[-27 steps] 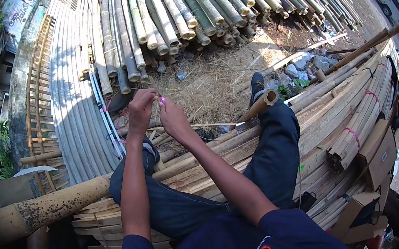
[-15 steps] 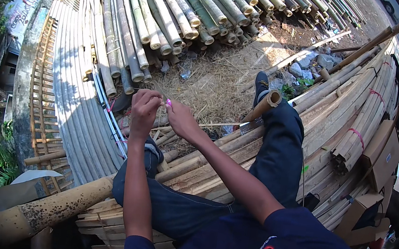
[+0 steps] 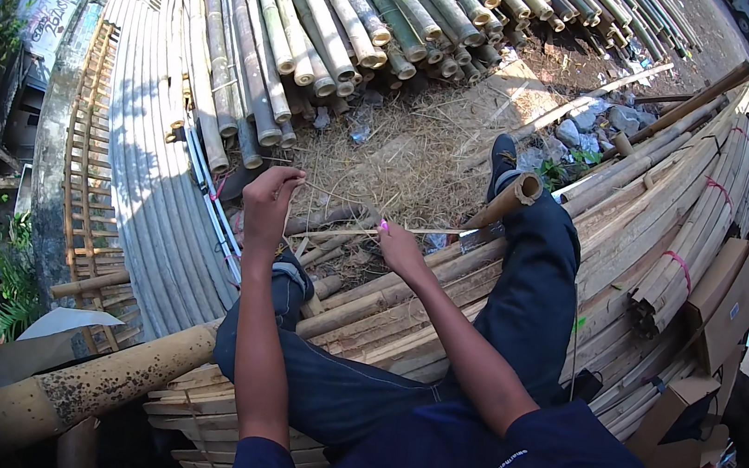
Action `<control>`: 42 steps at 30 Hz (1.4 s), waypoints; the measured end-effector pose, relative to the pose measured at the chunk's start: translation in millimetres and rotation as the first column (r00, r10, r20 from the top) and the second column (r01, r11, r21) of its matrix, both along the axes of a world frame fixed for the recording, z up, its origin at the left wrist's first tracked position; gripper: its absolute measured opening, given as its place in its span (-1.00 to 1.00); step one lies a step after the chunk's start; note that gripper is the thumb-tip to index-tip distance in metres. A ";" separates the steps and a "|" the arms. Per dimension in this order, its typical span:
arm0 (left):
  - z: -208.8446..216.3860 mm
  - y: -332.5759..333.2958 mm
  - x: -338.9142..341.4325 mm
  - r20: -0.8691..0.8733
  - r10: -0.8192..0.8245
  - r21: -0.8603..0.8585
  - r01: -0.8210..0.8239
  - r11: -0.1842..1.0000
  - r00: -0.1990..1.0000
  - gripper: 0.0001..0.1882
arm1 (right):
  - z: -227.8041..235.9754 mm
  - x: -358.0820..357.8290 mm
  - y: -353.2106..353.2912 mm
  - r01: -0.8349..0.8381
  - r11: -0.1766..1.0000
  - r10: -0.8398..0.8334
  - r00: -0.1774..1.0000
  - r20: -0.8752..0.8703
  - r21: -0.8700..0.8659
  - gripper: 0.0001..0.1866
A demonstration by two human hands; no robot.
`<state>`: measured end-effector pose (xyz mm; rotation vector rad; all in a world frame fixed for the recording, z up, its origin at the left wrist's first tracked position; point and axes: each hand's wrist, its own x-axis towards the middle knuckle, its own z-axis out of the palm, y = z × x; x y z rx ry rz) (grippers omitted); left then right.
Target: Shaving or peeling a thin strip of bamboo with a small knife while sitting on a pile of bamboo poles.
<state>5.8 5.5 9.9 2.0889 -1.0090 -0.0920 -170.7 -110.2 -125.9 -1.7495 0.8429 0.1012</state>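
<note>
My left hand is raised above my left knee, its thumb and forefinger pinched on the end of a thin pale strand. The strand sags across toward my right hand, which is closed round a small bright pink item that pokes out by the thumb. The fingers hide most of it, so its kind does not show. Both hands hang over straw-covered ground between my knees, about a forearm's length out from my body. A light strip of bamboo lies below them.
Large bamboo poles are piled ahead, cut ends toward me. Grey corrugated sheets lie at the left. Bundled bamboo slats and cardboard boxes are at the right. A thick spotted bamboo pole crosses beside my left leg.
My hands were close together and have moved apart, the right one going right and slightly nearer me. The thin strand now stretches between them.
</note>
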 end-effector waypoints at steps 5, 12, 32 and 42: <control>-1.5 -5.3 -2.5 -0.061 0.040 -0.074 -0.044 0.996 0.997 -0.88 | 11.8 2.8 3.7 0.021 0.998 -0.025 0.998 0.054 0.058 -0.60; -1.3 -2.3 -3.2 -0.016 0.044 -0.094 -0.046 0.995 0.999 -0.93 | 72.6 27.4 18.6 -0.007 0.994 -0.017 0.975 0.220 0.107 -0.63; 6.4 2.7 3.4 0.241 -0.131 0.097 0.110 0.989 0.962 -0.89 | 86.6 46.5 7.7 -0.021 0.988 -0.016 0.970 0.241 0.152 -0.64; 11.3 -5.1 1.9 0.141 0.023 0.030 -0.028 0.999 0.990 -0.91 | 67.2 41.0 -4.0 0.029 0.988 -0.062 0.974 0.217 0.152 -0.65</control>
